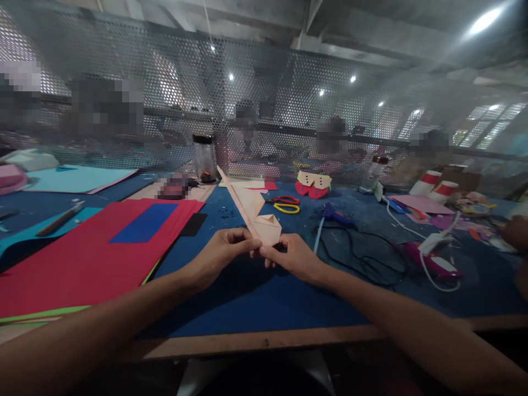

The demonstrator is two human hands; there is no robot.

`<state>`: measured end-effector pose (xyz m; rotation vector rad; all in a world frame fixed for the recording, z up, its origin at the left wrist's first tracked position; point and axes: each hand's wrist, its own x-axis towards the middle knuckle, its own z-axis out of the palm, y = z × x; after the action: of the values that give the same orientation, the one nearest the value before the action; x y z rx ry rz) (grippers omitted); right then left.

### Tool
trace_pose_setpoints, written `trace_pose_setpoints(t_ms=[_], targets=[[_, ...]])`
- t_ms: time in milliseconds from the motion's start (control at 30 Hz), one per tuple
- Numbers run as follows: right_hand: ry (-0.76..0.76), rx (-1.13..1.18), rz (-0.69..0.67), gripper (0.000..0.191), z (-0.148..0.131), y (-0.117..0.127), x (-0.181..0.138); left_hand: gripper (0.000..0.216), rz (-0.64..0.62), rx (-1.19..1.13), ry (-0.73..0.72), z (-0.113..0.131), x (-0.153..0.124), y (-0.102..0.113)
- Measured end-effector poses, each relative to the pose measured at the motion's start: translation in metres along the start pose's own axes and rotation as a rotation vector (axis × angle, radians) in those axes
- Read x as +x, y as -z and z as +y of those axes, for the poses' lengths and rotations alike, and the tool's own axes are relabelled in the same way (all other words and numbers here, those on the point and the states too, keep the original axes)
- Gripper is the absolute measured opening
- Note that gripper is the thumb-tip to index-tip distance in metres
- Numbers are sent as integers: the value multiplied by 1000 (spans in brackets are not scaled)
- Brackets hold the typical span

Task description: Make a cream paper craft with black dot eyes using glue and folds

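A pale peach piece of folded paper (pixel 253 212) rises from between my two hands, long and narrow toward the back, with a folded pocket shape at its near end. My left hand (pixel 225 250) pinches its lower edge from the left, fingers closed. From the right, my right hand (pixel 292 256) pinches the same end, thumb and fingers pressed together. Both hands hover over the blue work mat (pixel 256 297).
Red card sheets (pixel 94 247) with a blue rectangle lie at left. Yellow-and-red scissors (pixel 284 204), a blue glue gun (pixel 336 215) with black cord, a pink tool (pixel 431 261), a jar (pixel 205 158), paper cups (pixel 437 186) and a perforated metal screen (pixel 264 110) lie beyond. Another person's hand (pixel 517 231) is at right.
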<state>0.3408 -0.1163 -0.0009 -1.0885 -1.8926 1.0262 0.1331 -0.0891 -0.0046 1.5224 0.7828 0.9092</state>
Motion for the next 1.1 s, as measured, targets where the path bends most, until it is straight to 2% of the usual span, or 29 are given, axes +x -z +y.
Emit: trace_pose_setpoints(t_ms=[333, 633, 1100], targets=[[-26, 84, -27, 38, 5, -2, 1, 27, 73, -69, -5, 2, 3, 5], [7, 93, -48, 56, 12, -1, 4, 25, 84, -108, 3, -1, 7, 7], [-32, 103, -67, 54, 10, -2, 2, 26, 120, -128, 31, 0, 7, 8]])
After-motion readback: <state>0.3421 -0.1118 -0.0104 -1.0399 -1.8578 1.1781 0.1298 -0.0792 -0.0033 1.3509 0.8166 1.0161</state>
